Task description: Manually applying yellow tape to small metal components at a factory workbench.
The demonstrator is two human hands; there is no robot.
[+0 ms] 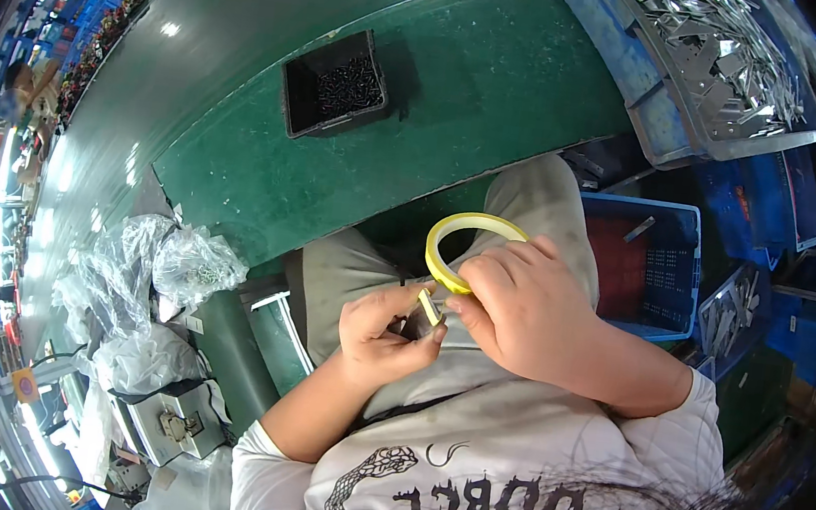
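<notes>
My right hand is closed on a narrow roll of yellow tape, with the fingers and thumb gripping its near right side. Close beside it, my left hand pinches a small dark piece between thumb and fingers. A short yellow strip lies across the end of that piece, next to my right thumb. Most of the piece is hidden by my fingers, so its kind cannot be made out. Both hands are above my lap, just short of the table edge.
On the green table stands a black bin of small black parts. A blue bin of thin metal pieces is at far right. Below it sits a blue crate. Clear plastic bags lie at left.
</notes>
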